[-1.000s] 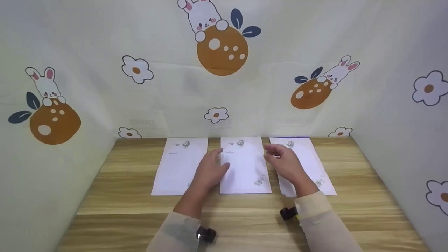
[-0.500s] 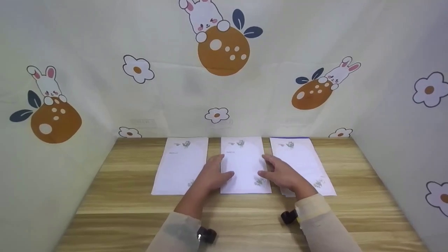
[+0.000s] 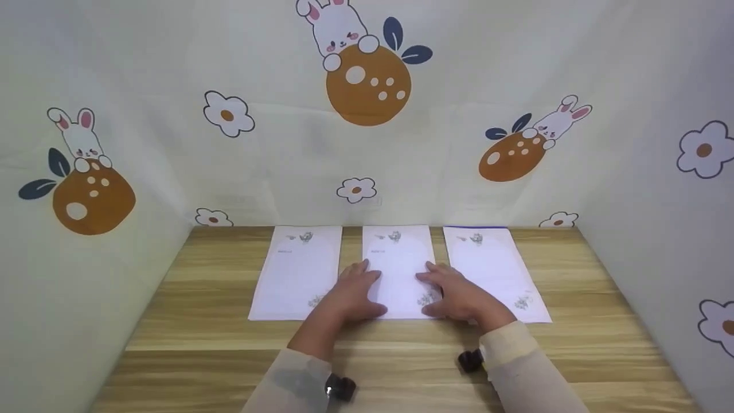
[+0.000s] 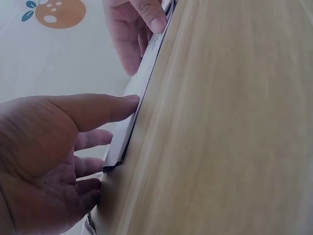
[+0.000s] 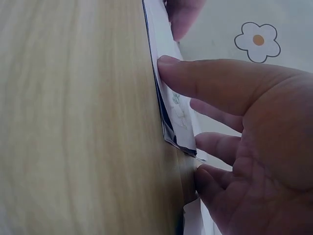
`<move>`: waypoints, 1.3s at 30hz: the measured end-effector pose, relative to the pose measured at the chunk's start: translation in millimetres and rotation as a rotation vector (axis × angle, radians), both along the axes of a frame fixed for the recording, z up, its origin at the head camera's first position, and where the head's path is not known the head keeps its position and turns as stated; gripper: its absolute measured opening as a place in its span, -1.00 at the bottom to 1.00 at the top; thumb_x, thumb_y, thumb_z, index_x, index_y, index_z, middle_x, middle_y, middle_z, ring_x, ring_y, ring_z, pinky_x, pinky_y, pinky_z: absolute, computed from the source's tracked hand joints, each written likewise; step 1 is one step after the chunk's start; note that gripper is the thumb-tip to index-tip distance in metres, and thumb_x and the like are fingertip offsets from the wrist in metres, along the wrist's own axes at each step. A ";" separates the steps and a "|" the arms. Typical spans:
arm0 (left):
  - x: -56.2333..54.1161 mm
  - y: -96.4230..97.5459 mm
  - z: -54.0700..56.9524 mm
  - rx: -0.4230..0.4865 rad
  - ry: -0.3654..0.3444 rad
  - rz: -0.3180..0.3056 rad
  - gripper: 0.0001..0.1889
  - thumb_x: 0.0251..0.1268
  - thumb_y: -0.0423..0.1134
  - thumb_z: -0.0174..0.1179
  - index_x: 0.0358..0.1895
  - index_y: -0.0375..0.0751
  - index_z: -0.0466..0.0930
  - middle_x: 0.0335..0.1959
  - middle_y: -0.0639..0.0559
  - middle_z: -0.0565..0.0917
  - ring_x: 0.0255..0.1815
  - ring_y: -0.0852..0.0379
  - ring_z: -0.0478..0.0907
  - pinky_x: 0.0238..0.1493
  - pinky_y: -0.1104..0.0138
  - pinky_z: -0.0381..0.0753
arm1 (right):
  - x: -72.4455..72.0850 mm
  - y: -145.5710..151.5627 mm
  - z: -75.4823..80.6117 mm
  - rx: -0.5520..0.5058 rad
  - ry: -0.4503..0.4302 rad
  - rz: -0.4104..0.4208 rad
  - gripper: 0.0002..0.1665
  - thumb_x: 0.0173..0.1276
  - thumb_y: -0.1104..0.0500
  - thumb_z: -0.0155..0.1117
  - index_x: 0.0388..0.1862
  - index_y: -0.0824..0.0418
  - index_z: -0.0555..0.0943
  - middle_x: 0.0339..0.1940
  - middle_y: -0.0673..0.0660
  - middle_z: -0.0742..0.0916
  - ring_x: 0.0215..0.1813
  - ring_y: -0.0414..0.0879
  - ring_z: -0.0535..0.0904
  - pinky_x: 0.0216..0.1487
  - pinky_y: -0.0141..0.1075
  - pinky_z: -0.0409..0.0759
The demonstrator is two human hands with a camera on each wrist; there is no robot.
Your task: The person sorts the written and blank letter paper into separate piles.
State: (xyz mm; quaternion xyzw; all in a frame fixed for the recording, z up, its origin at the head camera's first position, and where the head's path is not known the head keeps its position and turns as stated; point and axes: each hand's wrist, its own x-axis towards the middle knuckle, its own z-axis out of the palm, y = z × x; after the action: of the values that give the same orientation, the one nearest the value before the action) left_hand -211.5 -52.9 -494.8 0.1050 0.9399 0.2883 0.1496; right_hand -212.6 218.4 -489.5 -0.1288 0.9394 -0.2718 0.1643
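Observation:
Three white paper stacks with small printed plant motifs lie side by side on the table. Both hands are at the middle stack. My left hand is at its left side, fingers spread, thumb tip on the paper by the near edge. Mirroring it, my right hand touches the right side, its thumb near the lower right corner. In the right wrist view, dark lower layers part slightly from the top sheet at the stack's corner. The other fingers of the right hand reach past the side edge.
The left stack and the right stack, which shows a blue strip at its far edge, flank the middle one. A wood-grain table carries all three. Behind and beside it hangs a pale patterned curtain.
Both hands have come down and nearer the body along the middle stack, from its upper part to its lower half. The thumbs now touch near its front edge. The stacks stay put.

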 end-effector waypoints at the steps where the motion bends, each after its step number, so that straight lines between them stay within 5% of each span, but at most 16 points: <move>1: 0.2 0.7 0.2 -0.004 0.001 0.006 -0.13 0.27 0.08 0.48 0.64 0.14 0.36 0.82 0.00 0.06 0.85 -0.13 -0.13 0.79 -0.18 0.04 | 0.3 -0.4 0.2 -0.001 0.001 -0.004 -0.13 0.34 -0.01 0.57 0.61 -0.20 0.47 0.81 0.02 0.24 0.84 0.21 -0.05 0.79 0.29 -0.02; 20: -2.2 11.7 0.9 0.018 0.084 0.092 -0.27 0.23 -0.08 0.54 0.50 0.04 0.54 0.70 -0.07 0.33 0.71 -0.21 0.20 0.70 -0.09 0.34 | -2.3 -5.5 1.3 -0.058 0.143 -0.137 -0.39 0.36 0.25 0.50 0.41 0.17 0.66 0.49 0.25 0.66 0.61 0.28 0.46 0.70 0.19 0.33; 26: -1.9 15.1 1.3 0.020 0.069 0.117 -0.28 0.24 -0.10 0.53 0.50 -0.03 0.55 0.71 -0.10 0.30 0.73 -0.22 0.17 0.71 -0.08 0.31 | -3.5 -7.4 0.3 -0.068 0.175 -0.189 -0.45 0.39 0.20 0.49 0.35 0.21 0.70 0.41 0.25 0.72 0.50 0.22 0.59 0.60 0.13 0.48; 32: -1.9 17.1 2.1 0.084 0.039 0.192 -0.32 0.44 -0.04 0.38 0.57 -0.07 0.46 0.74 -0.10 0.27 0.77 -0.19 0.15 0.77 -0.08 0.19 | -6.4 -9.1 4.6 -0.114 0.157 -0.330 -0.44 0.48 0.10 0.40 0.41 0.22 0.65 0.35 0.28 0.74 0.43 0.21 0.64 0.55 0.14 0.53; 39: -2.5 14.6 6.2 0.148 0.088 0.229 -0.40 0.54 -0.16 0.26 0.57 -0.17 0.44 0.68 -0.17 0.35 0.74 -0.19 0.23 0.77 -0.07 0.19 | -5.3 -12.6 12.8 -0.138 0.152 -0.383 -0.44 0.46 0.16 0.40 0.41 0.21 0.65 0.31 0.29 0.76 0.38 0.20 0.66 0.51 0.13 0.58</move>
State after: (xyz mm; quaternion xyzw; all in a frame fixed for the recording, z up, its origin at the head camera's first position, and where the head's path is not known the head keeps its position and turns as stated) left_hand -214.0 -38.3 -488.5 0.0204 0.9277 0.3669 0.0662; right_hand -217.8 205.7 -476.7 0.0212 0.9355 -0.3514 0.0293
